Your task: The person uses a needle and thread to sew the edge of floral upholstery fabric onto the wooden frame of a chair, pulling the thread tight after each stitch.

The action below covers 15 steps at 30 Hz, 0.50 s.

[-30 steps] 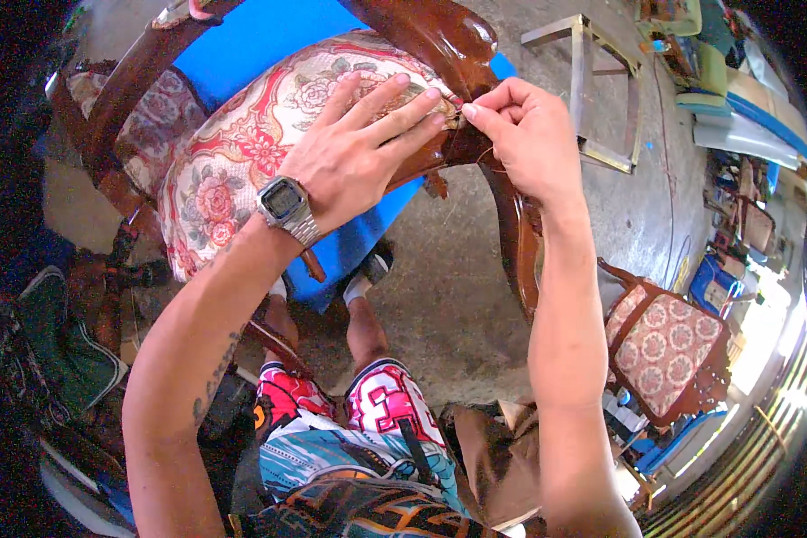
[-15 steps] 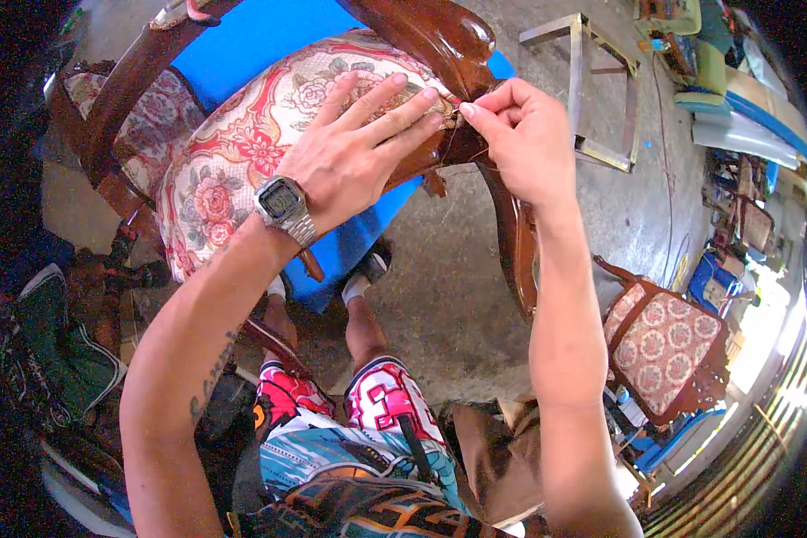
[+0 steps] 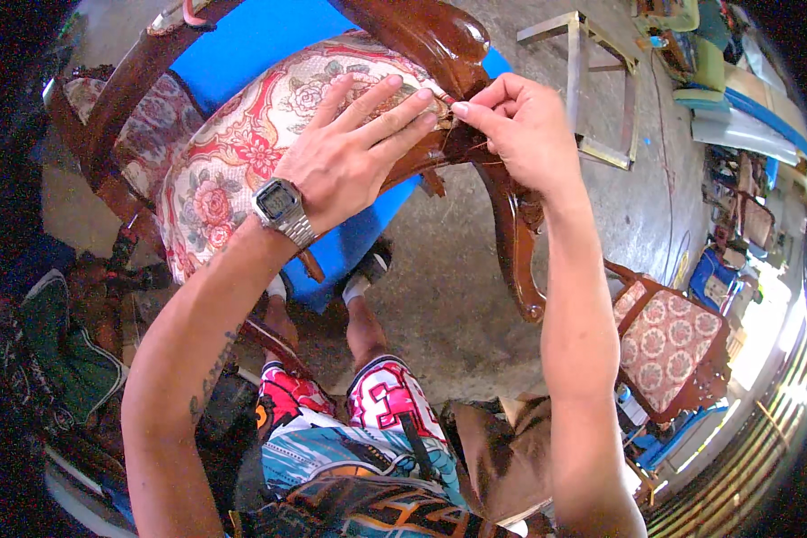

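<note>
left hand (image 3: 354,148) spread on floral upholstery (image 3: 260,154), a person's right hand (image 3: 531,136) pinches narrowly by the corner (image 3: 443,113), contents unclear. most lies smooth; the corner appears unfinished.

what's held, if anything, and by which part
The right hand seems to pinch something by the floral seat, thing and part unclear; the left hand lies flat, holding nothing.

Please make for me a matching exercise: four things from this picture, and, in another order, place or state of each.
1. Left hand
2. Right hand
3. Wristwatch
4. Rectangular open frame

A. standing on the concrete floor
B. spread on the floral seat upholstery
C. silver, being worn
D. in a pinch, near the upholstery's corner

Pairs: 1-B, 2-D, 3-C, 4-A
</note>
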Each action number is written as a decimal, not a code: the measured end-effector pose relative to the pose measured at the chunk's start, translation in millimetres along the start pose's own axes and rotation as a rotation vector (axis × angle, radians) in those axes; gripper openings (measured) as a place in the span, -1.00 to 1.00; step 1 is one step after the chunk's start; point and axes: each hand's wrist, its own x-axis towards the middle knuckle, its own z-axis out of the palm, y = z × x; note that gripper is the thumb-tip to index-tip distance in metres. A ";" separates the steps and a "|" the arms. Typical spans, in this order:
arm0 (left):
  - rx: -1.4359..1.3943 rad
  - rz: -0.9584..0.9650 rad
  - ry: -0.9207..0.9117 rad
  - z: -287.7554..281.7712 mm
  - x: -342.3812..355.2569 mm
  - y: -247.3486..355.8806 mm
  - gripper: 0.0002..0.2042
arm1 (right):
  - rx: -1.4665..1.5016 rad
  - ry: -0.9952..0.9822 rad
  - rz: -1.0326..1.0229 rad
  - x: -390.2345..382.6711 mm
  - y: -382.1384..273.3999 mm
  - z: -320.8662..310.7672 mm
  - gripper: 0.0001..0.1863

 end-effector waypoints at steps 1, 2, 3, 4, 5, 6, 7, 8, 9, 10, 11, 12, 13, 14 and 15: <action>-0.002 0.000 -0.003 0.6 -0.4 -0.3 -0.53 | 0.025 -0.072 -0.019 4.1 1.2 -4.1 -0.81; -0.007 0.004 -0.003 1.6 -0.4 -1.0 -0.53 | 0.050 -0.145 -0.038 8.0 2.4 -7.2 -0.80; -0.013 0.007 -0.003 2.5 -0.7 -1.7 -0.54 | 0.051 -0.146 -0.035 11.2 3.8 -8.6 -0.80; -0.013 0.006 -0.005 2.1 0.0 -2.0 -0.54 | -0.016 -0.177 -0.097 14.4 3.8 -10.9 -0.80; -0.010 0.007 -0.003 1.8 0.7 -2.2 -0.54 | -0.083 -0.207 -0.159 17.2 3.4 -12.3 -0.79; -0.009 0.008 0.000 1.6 1.1 -1.9 -0.55 | -0.083 -0.208 -0.158 19.9 2.7 -12.8 -0.79; -0.008 0.007 -0.003 1.1 1.0 -2.4 -0.55 | -0.113 -0.245 -0.211 22.7 0.1 -12.0 -0.79; -0.008 0.010 0.002 0.6 0.9 -2.7 -0.55 | -0.143 -0.282 -0.263 24.4 -1.4 -11.4 -0.78; -0.008 0.013 0.008 0.1 0.9 -2.8 -0.56 | -0.141 -0.283 -0.263 25.3 -1.3 -11.0 -0.78; -0.010 0.014 0.010 0.7 1.4 -2.6 -0.56 | -0.142 -0.313 -0.235 25.7 -1.9 -12.1 -0.79; -0.011 0.010 0.014 1.6 1.8 -1.9 -0.57 | -0.144 -0.343 -0.207 25.9 -3.0 -13.5 -0.79; -0.012 0.006 0.018 2.1 2.2 -1.5 -0.58 | -0.147 -0.341 -0.206 23.1 -4.2 -15.9 -0.79; -0.008 0.004 0.016 1.8 1.1 -1.9 -0.58 | -0.131 -0.305 -0.115 17.0 -6.6 -15.2 -0.79; -0.005 -0.002 0.009 1.9 -0.1 -2.0 -0.59 | -0.114 -0.269 -0.025 10.9 -8.4 -14.0 -0.80; -0.002 -0.009 0.001 1.9 -1.4 -2.7 -0.59 | -0.111 -0.272 -0.028 4.4 -8.6 -12.0 -0.80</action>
